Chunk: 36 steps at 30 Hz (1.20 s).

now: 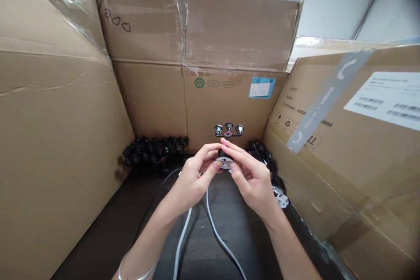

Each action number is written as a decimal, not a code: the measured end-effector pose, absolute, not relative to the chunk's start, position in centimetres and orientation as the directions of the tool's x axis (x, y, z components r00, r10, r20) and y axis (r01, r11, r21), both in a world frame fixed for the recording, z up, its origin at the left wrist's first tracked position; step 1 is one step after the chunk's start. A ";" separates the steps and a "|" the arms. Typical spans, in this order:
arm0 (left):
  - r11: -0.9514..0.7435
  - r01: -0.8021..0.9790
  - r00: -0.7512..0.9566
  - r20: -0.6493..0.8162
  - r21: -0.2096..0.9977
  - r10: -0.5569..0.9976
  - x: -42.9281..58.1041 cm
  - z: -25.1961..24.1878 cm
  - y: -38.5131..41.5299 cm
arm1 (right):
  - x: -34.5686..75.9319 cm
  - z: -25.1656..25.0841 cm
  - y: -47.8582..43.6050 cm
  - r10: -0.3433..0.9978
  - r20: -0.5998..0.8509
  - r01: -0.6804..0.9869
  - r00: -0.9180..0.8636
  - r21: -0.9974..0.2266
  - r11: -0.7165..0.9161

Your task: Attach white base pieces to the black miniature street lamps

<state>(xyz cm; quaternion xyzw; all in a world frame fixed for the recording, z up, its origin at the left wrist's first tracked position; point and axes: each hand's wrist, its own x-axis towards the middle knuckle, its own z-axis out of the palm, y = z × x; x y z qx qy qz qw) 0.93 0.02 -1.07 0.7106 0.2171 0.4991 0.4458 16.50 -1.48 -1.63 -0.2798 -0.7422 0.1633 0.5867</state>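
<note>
Between my two hands is a small black model street lamp (229, 133) with three lantern heads on a crossbar. Its round base tilts toward me and shows a pale grey underside (225, 162) with a small dark slot. My left hand (203, 167) grips the base from the left, thumb on the rim of the underside. From the right, my right hand (250, 174) holds the same base, its thumb at the lower right rim and its fingers over the top. The fingers hide most of the black base wall.
Many black lamps (154, 151) are heaped at the back left, with more black pieces (262, 153) at the right. White round discs (280, 197) lie by the right box. White cables (210, 214) cross the dark table (108, 223). Cardboard boxes (151, 96) wall three sides.
</note>
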 end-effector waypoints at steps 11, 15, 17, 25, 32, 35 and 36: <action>-0.511 -0.118 0.411 0.510 0.851 0.756 0.8 -1.4 0.4 | 16.6 -1.3 -1.9 0.643 0.750 0.212 -0.154 -0.611 0.763; -0.508 -0.101 0.416 0.500 0.856 0.760 0.6 -1.0 0.1 | 16.5 -1.2 -1.9 0.654 0.737 0.176 -0.169 -0.631 0.756; -0.475 -0.101 0.461 0.464 0.874 0.756 0.3 -0.6 -0.1 | 16.4 -1.2 -2.0 0.657 0.732 0.154 -0.177 -0.639 0.754; -0.327 -0.162 0.185 0.355 0.931 0.917 -1.6 0.2 1.5 | 16.4 -0.9 -2.6 0.659 0.723 0.089 -0.207 -0.657 0.748; -0.135 -0.205 0.366 0.204 0.969 0.908 -1.2 -0.1 1.5 | 15.9 -1.0 -2.6 0.641 0.687 0.069 -0.342 -0.662 0.747; -0.091 -0.282 0.384 0.200 0.955 0.901 -1.2 0.0 1.2 | 15.7 -1.0 -2.5 0.633 0.686 0.078 -0.358 -0.654 0.753; -0.062 -0.325 0.387 0.192 0.944 0.902 -1.1 -0.1 1.2 | 15.6 -1.1 -2.5 0.633 0.684 0.073 -0.362 -0.656 0.751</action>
